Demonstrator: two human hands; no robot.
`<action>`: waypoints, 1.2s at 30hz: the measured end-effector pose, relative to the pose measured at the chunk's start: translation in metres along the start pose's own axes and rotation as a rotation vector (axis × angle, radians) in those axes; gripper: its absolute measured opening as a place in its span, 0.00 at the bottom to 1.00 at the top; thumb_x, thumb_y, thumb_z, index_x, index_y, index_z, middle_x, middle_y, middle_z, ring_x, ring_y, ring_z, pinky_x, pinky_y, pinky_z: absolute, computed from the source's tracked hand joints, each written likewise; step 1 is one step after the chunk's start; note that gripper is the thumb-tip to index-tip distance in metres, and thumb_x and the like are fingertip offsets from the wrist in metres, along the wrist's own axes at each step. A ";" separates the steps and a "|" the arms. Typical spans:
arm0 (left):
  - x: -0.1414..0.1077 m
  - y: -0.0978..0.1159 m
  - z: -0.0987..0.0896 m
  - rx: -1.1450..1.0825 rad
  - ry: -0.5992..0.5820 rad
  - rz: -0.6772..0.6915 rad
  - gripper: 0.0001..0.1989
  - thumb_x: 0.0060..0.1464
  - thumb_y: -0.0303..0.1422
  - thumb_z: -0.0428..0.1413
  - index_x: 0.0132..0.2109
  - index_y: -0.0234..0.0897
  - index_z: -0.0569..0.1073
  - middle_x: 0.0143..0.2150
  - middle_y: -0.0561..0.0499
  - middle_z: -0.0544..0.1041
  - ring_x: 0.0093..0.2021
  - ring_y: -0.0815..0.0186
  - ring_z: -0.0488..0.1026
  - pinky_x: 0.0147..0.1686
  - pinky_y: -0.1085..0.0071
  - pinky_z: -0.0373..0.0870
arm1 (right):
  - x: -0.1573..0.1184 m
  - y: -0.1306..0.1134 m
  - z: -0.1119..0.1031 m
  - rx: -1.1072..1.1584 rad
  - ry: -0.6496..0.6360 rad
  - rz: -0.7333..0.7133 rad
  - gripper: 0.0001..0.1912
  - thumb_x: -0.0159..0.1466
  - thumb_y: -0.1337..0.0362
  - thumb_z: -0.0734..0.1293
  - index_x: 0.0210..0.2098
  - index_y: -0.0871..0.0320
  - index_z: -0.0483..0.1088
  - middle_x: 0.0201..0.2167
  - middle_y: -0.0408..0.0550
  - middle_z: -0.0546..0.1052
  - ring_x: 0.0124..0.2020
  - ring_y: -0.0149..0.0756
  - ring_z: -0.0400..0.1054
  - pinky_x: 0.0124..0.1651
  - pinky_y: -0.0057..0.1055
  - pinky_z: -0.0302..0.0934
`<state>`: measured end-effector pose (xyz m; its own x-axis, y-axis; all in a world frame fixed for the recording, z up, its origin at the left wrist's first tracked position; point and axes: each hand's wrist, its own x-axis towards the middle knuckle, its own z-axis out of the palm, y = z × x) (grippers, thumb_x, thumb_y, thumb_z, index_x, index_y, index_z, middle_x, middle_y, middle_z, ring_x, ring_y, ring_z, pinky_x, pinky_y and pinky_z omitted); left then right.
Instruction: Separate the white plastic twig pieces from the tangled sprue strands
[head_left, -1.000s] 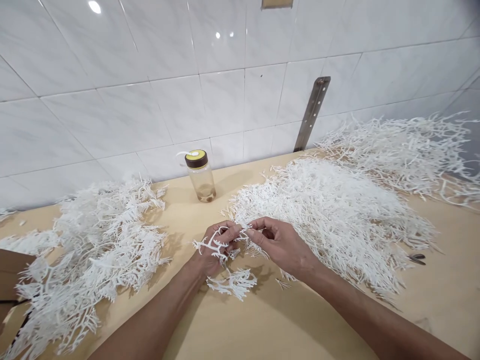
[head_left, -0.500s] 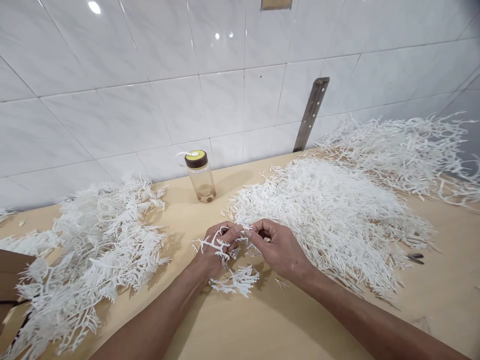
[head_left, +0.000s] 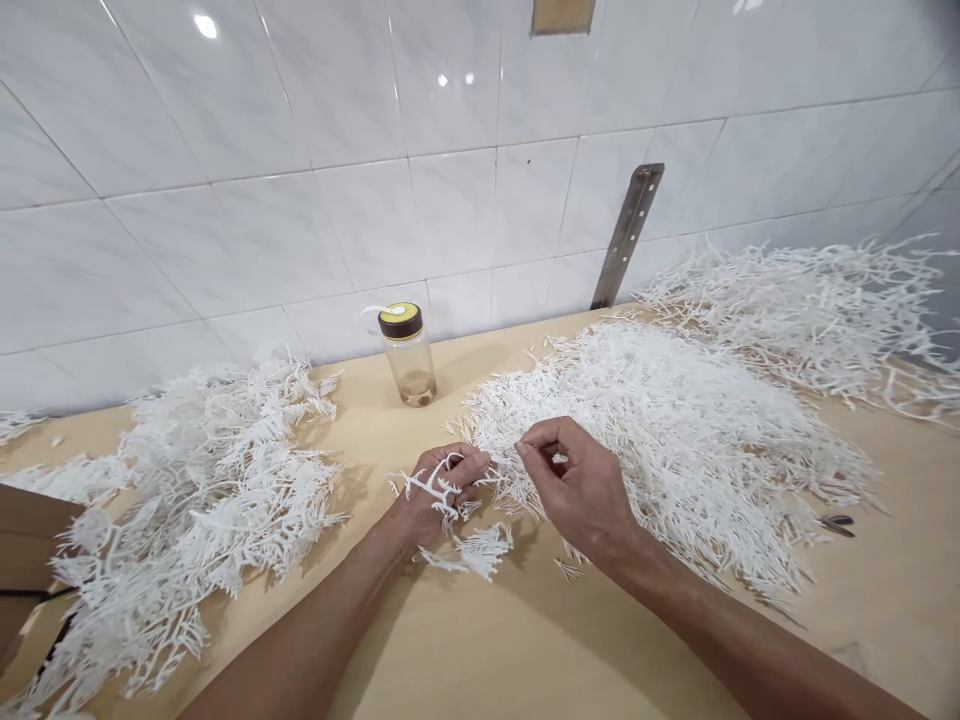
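Observation:
My left hand (head_left: pixel 424 522) is closed around a white, branching, plastic-looking sprig (head_left: pixel 484 550). Its bare forked stems lie across the back of the hand, and a fuller tuft hangs below the fingers. To the right, my right hand (head_left: pixel 585 490) is in a pinch, thumb and forefinger tips together, a short way from the left. Whatever is between those tips is too small to make out. Just beyond the right hand spreads a large heap of fine white snippets (head_left: pixel 645 400). A few loose snippets (head_left: pixel 568 570) lie on the table below it.
On the left is a pile of white branching sprigs (head_left: pixel 232 480), beside a brown box (head_left: pixel 34 540). A clear jar with a yellow-and-dark lid (head_left: pixel 409 355) stands near the tiled wall. Bare stems (head_left: pixel 802 310) are heaped back right. A small dark tool (head_left: pixel 838 525) lies at the right. A metal bracket (head_left: pixel 628 235) leans there.
My right hand has drawn away from the left, up and to the right, its fingertips still pinched. The left hand keeps its hold on the sprig. The view has shifted slightly.

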<state>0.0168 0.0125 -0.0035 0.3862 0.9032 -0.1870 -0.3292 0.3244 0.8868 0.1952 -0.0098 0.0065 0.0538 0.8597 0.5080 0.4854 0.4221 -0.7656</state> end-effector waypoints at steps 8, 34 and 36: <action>0.000 -0.003 0.000 0.101 -0.025 0.015 0.19 0.47 0.43 0.66 0.28 0.33 0.69 0.20 0.58 0.61 0.20 0.77 0.53 0.20 0.76 0.46 | 0.006 -0.005 -0.010 -0.075 -0.171 0.052 0.12 0.67 0.58 0.61 0.38 0.57 0.74 0.33 0.49 0.76 0.25 0.32 0.64 0.27 0.30 0.59; -0.003 -0.003 -0.003 0.244 -0.135 0.019 0.19 0.49 0.44 0.65 0.29 0.33 0.69 0.22 0.57 0.62 0.21 0.76 0.54 0.21 0.76 0.48 | 0.009 0.004 -0.011 -0.146 -0.082 0.089 0.11 0.66 0.60 0.62 0.28 0.56 0.66 0.24 0.44 0.70 0.24 0.32 0.61 0.25 0.29 0.55; -0.003 -0.002 -0.002 0.223 -0.110 0.012 0.18 0.50 0.43 0.64 0.30 0.33 0.69 0.24 0.56 0.63 0.22 0.76 0.55 0.22 0.76 0.49 | 0.012 0.004 -0.015 -0.129 -0.067 0.141 0.10 0.65 0.59 0.63 0.29 0.56 0.67 0.22 0.43 0.69 0.22 0.31 0.59 0.24 0.28 0.54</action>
<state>0.0145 0.0094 -0.0058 0.4791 0.8666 -0.1394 -0.1408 0.2326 0.9623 0.2111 -0.0023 0.0159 0.0729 0.9265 0.3691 0.5851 0.2600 -0.7682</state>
